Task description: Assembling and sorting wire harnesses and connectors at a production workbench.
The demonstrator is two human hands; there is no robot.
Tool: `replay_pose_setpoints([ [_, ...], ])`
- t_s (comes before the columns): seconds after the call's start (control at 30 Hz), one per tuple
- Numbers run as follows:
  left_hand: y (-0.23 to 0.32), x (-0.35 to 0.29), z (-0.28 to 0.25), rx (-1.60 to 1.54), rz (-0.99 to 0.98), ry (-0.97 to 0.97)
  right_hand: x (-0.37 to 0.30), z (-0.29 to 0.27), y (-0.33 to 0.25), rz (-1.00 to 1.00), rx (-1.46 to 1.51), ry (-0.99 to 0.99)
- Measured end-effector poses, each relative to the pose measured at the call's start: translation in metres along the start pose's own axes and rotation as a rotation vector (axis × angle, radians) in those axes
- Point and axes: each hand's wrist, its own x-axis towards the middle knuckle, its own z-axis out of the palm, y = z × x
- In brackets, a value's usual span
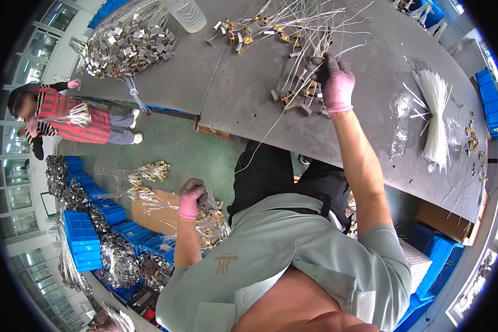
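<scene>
On the dark grey table, my right hand (337, 84), in a pink glove with dark fingers, is closed around thin white wires (346, 48). Small metal-and-copper parts (299, 99) on wire leads lie beside and below its fingers. One long white wire (268, 133) curves from this cluster over the table's front edge towards my lap. My left hand (192, 199), gloved the same way, is off the table to the left with its fingers curled. Whatever those fingers hold is hidden. Behind it in the picture, more wired parts (213, 227) lie lower down.
A tied bundle of white wires (437, 127) lies at the table's right. At the far left are a heap of metal-ended parts (127, 47) and a clear plastic container (187, 14). Blue crates (83, 240) stand on the left. A person (74, 113) in a red checked apron holds wires there.
</scene>
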Motion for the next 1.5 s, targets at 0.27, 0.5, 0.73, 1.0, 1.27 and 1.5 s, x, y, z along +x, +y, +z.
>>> replay_pose_setpoints([
  [0.27, 0.000, -0.005, 0.030, -0.120, 0.016, 0.113, 0.017, -0.055, 0.016, -0.267, -0.696, -0.346],
  [0.5, -0.036, 0.010, 0.060, -0.081, 0.294, 0.133, -0.014, -0.076, -0.006, 0.236, -0.078, -0.082],
  [0.73, -0.031, -0.003, 0.098, -0.543, 0.072, 0.220, -0.048, -0.097, 0.013, 0.522, 0.347, -0.642],
  [1.0, -0.026, -0.002, 0.080, -0.021, 0.379, -0.221, -0.060, -0.088, -0.005, 0.439, 0.079, -0.519],
  [1.27, 0.024, 0.004, 0.120, 0.503, 0.488, -0.772, -0.043, -0.019, -0.019, 0.266, -0.093, -0.449],
  [1.5, 0.032, 0.020, 0.155, 0.360, 0.961, -0.159, -0.096, 0.055, -0.002, -1.057, -1.730, -0.806],
])
